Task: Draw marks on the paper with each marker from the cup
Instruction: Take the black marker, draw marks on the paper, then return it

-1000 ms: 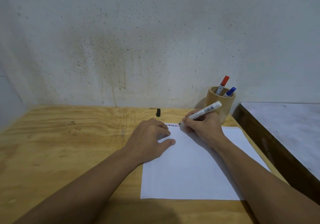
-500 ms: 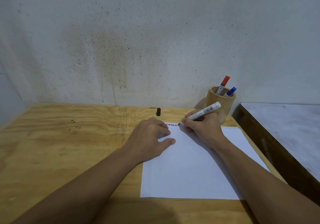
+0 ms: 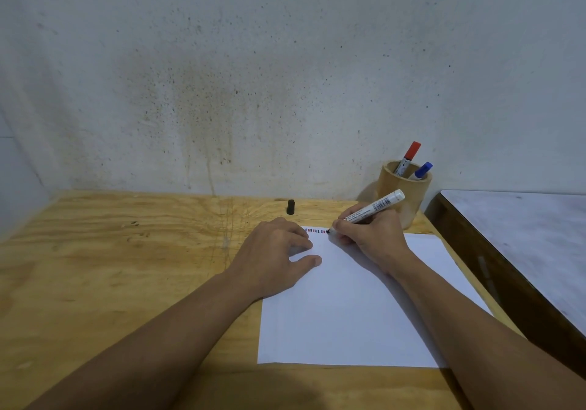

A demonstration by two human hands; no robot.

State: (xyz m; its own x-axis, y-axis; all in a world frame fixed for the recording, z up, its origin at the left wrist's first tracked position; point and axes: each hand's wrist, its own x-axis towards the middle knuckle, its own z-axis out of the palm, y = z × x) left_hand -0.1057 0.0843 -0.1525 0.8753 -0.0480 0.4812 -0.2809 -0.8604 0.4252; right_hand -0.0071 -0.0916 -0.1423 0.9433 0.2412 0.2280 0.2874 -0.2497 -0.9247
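Black marker (image 3: pixel 374 207), uncapped, tip on paper (image 3: pixel 348 308) at row of red, blue and black marks (image 3: pixel 315 231).
Right hand (image 3: pixel 371 235) grip closed around barrel; barcode label, print unreadable. Left hand (image 3: pixel 276 251) flat, pinning paper to counter (image 3: pixel 111 267). Cup (image 3: pixel 404 192): red-capped and blue-capped markers.

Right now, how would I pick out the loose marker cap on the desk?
Start at the wooden cup against the wall on the plywood desk. Look along the desk's back edge to the left, just beyond the top edge of the white paper. The black cap stands there alone, upright, small and dark, touching nothing.
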